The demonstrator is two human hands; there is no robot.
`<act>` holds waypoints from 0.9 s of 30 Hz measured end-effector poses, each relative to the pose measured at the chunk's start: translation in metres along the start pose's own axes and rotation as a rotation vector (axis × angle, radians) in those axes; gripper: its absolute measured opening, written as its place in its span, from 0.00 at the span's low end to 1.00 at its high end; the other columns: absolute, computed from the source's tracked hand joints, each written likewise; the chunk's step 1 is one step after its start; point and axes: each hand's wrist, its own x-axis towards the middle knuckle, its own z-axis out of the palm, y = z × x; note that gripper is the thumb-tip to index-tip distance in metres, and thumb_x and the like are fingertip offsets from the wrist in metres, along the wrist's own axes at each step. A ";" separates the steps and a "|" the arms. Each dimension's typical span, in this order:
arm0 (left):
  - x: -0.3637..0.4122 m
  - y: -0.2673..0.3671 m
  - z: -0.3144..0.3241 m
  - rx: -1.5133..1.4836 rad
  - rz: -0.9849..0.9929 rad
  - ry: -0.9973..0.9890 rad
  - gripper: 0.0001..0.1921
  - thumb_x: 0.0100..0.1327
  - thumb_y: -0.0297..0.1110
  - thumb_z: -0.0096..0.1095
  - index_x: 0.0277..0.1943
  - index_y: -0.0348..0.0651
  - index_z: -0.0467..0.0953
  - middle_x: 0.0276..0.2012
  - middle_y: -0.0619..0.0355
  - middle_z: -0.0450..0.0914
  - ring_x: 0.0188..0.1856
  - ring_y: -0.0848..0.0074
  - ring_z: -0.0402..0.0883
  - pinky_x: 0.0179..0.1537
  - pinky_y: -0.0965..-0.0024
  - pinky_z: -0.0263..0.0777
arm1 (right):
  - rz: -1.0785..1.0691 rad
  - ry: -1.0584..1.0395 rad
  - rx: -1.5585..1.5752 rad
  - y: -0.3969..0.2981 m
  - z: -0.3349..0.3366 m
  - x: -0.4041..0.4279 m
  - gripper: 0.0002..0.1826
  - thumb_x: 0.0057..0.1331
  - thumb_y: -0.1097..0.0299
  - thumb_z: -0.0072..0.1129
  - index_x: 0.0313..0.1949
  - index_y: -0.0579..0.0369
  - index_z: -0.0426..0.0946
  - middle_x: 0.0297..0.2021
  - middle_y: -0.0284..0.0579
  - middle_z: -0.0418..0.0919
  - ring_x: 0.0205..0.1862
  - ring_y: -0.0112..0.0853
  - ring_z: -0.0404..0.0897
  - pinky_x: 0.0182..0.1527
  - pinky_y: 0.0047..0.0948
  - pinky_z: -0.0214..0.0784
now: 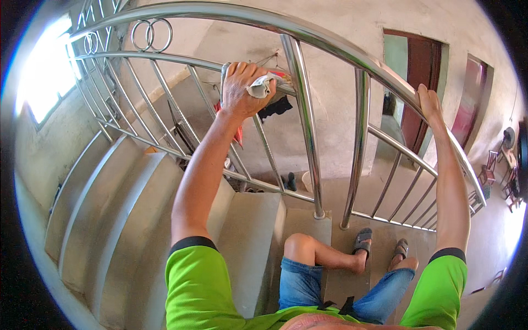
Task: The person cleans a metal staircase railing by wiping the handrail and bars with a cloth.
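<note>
My left hand (246, 88) is closed around a folded, whitish cloth (260, 87) with a red patterned part. It presses the cloth onto the lower horizontal rail (185, 60) of a stainless-steel stair railing, just left of a thick upright post (304, 123). Farther right, my right hand (430, 104) grips the polished top handrail (330, 41), its fingers partly hidden behind the tube. Thin slanting balusters (171, 105) run below the lower rail. Two joined metal rings (152, 35) fill the gap between the rails at the upper left.
Concrete stairs (247, 231) climb to the left. My sandalled feet (363, 243) stand near the post bases. Beyond the railing are a plaster wall (338, 82), a dark cloth (277, 108) hanging, a pale bucket (307, 180), a reddish-brown door (420, 82) and wooden chairs (489, 169).
</note>
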 end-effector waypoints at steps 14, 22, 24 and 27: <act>0.009 -0.169 -0.068 0.444 -0.312 -0.239 0.23 0.67 0.53 0.44 0.41 0.43 0.82 0.43 0.47 0.80 0.49 0.54 0.77 0.51 0.54 0.69 | -0.167 0.055 0.076 0.005 0.009 0.001 0.34 0.65 0.43 0.34 0.23 0.70 0.61 0.17 0.59 0.62 0.25 0.38 0.69 0.34 0.47 0.59; 0.006 -0.164 -0.035 0.244 -0.513 -0.067 0.22 0.65 0.49 0.48 0.39 0.39 0.83 0.45 0.39 0.77 0.53 0.49 0.71 0.51 0.52 0.69 | -0.045 -0.009 -0.007 0.003 0.009 0.005 0.36 0.63 0.42 0.32 0.30 0.71 0.73 0.29 0.70 0.74 0.36 0.53 0.78 0.44 0.48 0.64; 0.006 -0.154 -0.029 0.151 -0.561 -0.039 0.21 0.64 0.48 0.50 0.37 0.37 0.82 0.44 0.39 0.77 0.50 0.49 0.71 0.50 0.52 0.69 | -0.039 0.003 -0.008 0.002 0.007 0.004 0.36 0.62 0.42 0.32 0.30 0.70 0.75 0.32 0.71 0.76 0.39 0.55 0.78 0.46 0.48 0.64; 0.001 -0.127 -0.017 0.185 -0.428 0.089 0.19 0.64 0.47 0.51 0.36 0.37 0.81 0.45 0.41 0.77 0.50 0.50 0.71 0.49 0.51 0.69 | -0.025 -0.013 -0.010 -0.005 0.005 0.001 0.36 0.62 0.43 0.33 0.31 0.69 0.77 0.36 0.71 0.78 0.44 0.57 0.79 0.49 0.47 0.65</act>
